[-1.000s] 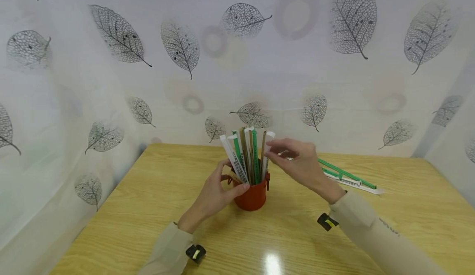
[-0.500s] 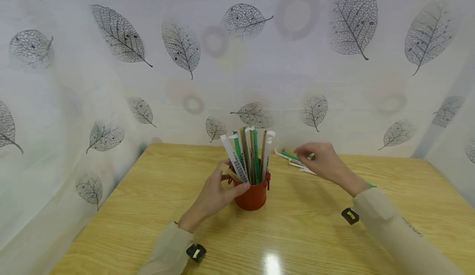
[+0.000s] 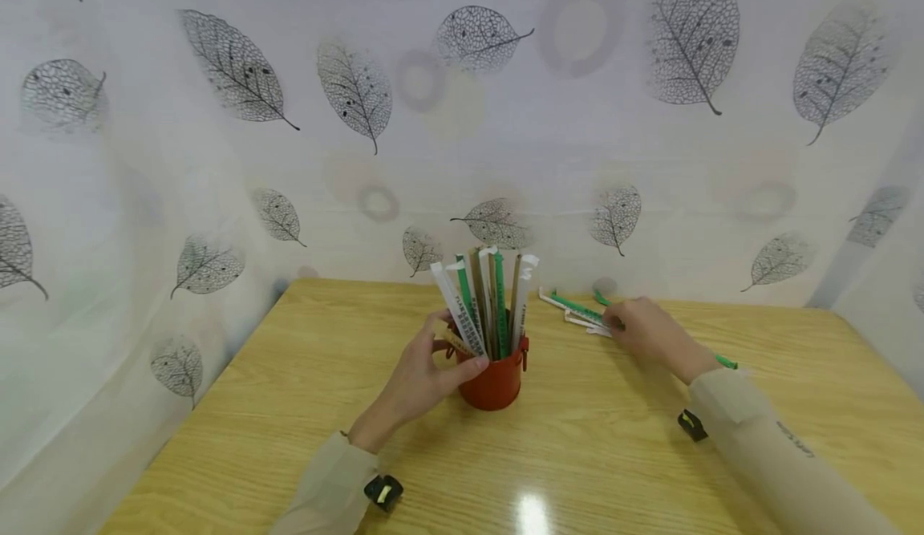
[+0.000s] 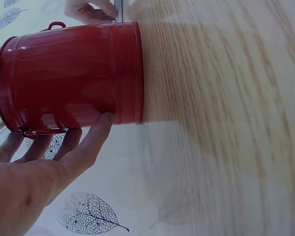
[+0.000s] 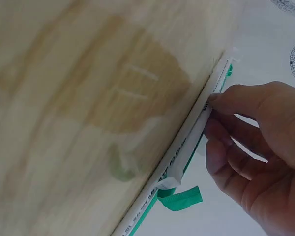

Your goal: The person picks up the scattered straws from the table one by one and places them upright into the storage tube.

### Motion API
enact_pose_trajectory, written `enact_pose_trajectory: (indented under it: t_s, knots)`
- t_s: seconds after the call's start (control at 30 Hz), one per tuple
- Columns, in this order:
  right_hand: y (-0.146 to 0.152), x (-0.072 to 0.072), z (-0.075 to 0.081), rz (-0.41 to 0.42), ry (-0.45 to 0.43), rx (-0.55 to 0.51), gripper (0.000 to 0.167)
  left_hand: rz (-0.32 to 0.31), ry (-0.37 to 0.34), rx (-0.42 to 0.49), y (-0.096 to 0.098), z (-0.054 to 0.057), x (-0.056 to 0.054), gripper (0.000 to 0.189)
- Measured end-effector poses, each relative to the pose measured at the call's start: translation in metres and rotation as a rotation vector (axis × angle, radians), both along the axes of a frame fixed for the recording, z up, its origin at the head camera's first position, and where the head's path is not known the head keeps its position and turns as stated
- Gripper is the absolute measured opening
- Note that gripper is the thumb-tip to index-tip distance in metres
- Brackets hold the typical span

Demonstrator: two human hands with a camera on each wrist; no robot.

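Observation:
A small red bucket (image 3: pixel 491 387) stands upright on the table, holding several paper-wrapped straws (image 3: pixel 462 306) in white, green and brown. My left hand (image 3: pixel 415 383) grips its left side, thumb at the front near the rim and fingers curled behind. In the left wrist view, a fingertip lies against the red wall (image 4: pixel 73 73) of the bucket. To the right, my right hand (image 3: pixel 653 338) is down at a loose pile of wrapped straws (image 3: pixel 573 308). The right wrist view shows its thumb and fingers pinching a white wrapped straw (image 5: pixel 199 120), with green wrappers alongside.
The wooden table (image 3: pixel 563 447) ends in front of a leaf-patterned cloth backdrop (image 3: pixel 462 142). A green straw end (image 3: pixel 725 361) pokes out beyond my right wrist. Black wrist clips (image 3: pixel 382 492) hang at both sleeves.
My right hand has left the white straw at the bucket's right side, moved right, and lowered onto the straws on the table. The left hand stays on the bucket.

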State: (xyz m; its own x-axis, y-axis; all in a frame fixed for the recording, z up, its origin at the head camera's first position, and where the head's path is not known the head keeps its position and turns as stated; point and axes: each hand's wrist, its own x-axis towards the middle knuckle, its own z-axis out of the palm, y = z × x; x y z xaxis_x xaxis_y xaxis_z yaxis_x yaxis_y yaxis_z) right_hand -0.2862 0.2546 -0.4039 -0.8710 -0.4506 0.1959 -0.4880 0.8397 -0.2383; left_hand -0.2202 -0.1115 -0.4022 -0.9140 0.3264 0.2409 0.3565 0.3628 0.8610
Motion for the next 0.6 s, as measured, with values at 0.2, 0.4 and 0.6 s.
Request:
enact_pose_trajectory:
  t_s: [0.2,0.4,0.6]
  knots:
    - [0.002,-0.002,-0.001,-0.014,-0.044,0.004,0.019,0.017,-0.011,-0.002,0.001,0.001,0.001,0.069]
    - [0.008,0.002,0.009,-0.043,-0.009,-0.022,0.029,0.014,0.002,0.001,0.001,0.000,0.000,0.070]
    - [0.007,0.015,0.032,-0.075,0.122,-0.188,0.029,0.014,0.000,0.003,0.001,0.001,0.000,0.071]
